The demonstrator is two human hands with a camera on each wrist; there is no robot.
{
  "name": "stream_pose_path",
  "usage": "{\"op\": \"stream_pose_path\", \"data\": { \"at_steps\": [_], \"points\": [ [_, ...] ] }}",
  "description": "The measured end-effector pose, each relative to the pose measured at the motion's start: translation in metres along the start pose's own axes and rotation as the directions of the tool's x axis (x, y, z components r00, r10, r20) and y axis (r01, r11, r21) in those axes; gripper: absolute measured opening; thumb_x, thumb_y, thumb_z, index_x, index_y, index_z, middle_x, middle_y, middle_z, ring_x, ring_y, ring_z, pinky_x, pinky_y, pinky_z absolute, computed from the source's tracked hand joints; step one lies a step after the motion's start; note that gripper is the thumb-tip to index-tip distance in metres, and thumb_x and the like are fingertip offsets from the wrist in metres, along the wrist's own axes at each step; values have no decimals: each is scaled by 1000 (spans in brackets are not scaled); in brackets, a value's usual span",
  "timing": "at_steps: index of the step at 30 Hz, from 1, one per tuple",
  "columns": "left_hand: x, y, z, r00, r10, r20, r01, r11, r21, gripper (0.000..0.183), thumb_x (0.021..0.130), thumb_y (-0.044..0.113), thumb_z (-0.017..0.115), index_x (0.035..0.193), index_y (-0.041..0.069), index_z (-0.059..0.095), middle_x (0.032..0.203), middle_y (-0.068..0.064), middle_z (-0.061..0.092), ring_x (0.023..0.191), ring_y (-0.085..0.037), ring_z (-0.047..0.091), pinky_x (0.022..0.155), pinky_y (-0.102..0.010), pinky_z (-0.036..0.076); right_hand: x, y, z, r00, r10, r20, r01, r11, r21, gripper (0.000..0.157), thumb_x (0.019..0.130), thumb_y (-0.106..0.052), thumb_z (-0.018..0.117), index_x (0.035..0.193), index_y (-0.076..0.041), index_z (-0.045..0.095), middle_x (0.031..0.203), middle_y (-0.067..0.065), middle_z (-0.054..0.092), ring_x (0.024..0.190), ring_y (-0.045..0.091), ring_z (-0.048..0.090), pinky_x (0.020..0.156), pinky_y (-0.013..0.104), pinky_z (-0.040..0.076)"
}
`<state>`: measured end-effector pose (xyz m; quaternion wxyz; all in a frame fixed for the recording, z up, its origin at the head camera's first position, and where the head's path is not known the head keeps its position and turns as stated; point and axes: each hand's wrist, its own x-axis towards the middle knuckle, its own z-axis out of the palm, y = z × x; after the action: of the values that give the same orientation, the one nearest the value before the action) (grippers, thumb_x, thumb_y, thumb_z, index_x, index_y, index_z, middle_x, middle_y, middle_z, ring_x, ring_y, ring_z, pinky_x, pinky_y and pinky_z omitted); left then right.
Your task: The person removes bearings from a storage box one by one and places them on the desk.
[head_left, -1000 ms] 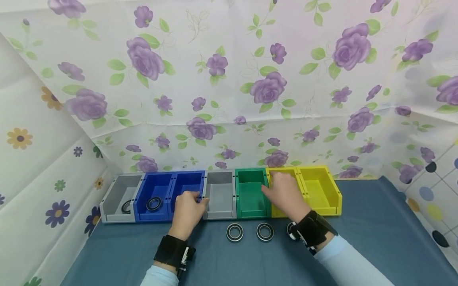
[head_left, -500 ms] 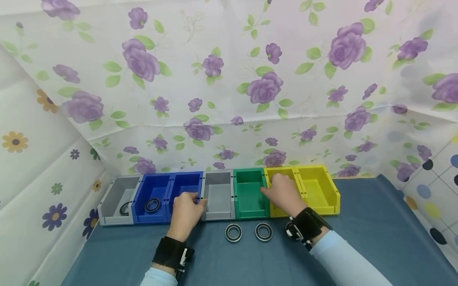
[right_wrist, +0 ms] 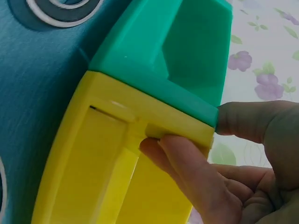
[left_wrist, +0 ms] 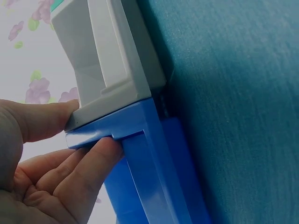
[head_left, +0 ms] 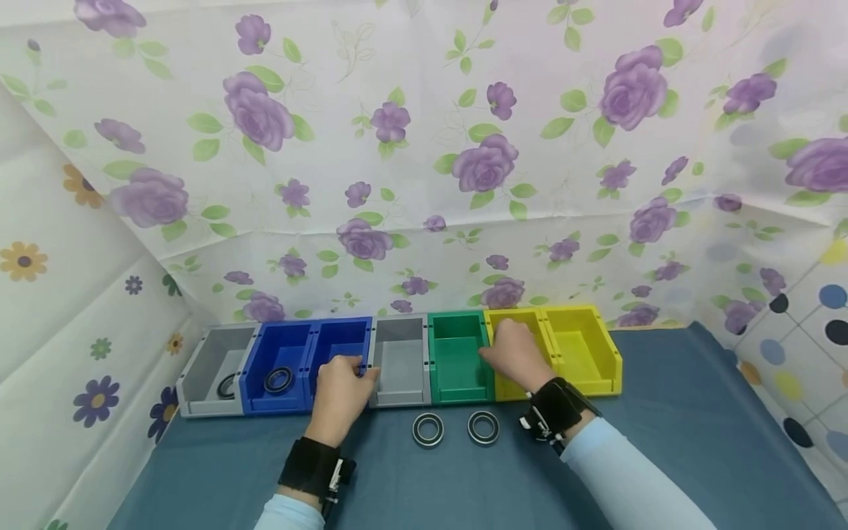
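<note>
A row of joined storage bins stands against the back cloth. My left hand (head_left: 341, 394) pinches the touching side walls of the right-hand blue bin (left_wrist: 135, 119) and the middle grey bin (left_wrist: 114, 100), thumb on the grey side and fingers inside the blue. Farther right, my right hand (head_left: 520, 357) grips the shared edge of the green bin (right_wrist: 149, 79) and the left yellow bin (right_wrist: 117, 100); its thumb lies against the green wall, its fingers on the yellow one. In front of the row lie two ball bearings, one left (head_left: 428, 430) and one right (head_left: 483, 428).
Another bearing (head_left: 278, 380) lies in the left blue bin (head_left: 274, 403), and one more (head_left: 227, 386) in the far-left grey bin (head_left: 199, 407). A second yellow bin (head_left: 586, 353) ends the row at right. Something round is mostly hidden under the right wrist. Blue cloth (head_left: 411, 493) covers the table.
The whole head view has drifted slightly, so the scene sits a little farther left. Both hands keep the same hold on the bin walls.
</note>
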<state>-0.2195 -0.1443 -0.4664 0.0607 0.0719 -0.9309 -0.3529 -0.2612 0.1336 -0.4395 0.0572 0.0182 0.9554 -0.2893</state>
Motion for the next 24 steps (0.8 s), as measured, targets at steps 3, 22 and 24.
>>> {"op": "stream_pose_path", "data": {
  "at_steps": [3, 22, 24],
  "points": [
    [0, 1, -2, 1000, 5, 23, -6, 1000, 9, 41, 84, 26, 69, 115, -1, 65, 93, -14, 70, 59, -13, 59, 47, -25, 43, 1, -1, 1, 1000, 18, 14, -18, 1000, -7, 33, 81, -26, 70, 57, -11, 53, 48, -2, 38, 42, 16, 45, 39, 24, 35],
    [10, -17, -27, 990, 124, -69, -113, 984, 141, 43, 90, 27, 62, 122, 0, 60, 119, -20, 63, 73, -24, 66, 57, -36, 49, 1, -12, -1, 997, 67, 35, -67, 998, 13, 21, 81, -22, 71, 73, -5, 62, 56, 3, 52, 46, 19, 56, 41, 24, 43],
    [12, -19, -25, 993, 110, -50, -101, 983, 155, 43, 89, 24, 63, 124, -1, 59, 122, -20, 61, 97, -30, 65, 74, -42, 53, 2, -12, 0, 997, 69, 41, -69, 998, 8, 20, 81, -22, 71, 74, -5, 63, 56, 3, 52, 45, 19, 56, 40, 24, 42]
  ]
}}
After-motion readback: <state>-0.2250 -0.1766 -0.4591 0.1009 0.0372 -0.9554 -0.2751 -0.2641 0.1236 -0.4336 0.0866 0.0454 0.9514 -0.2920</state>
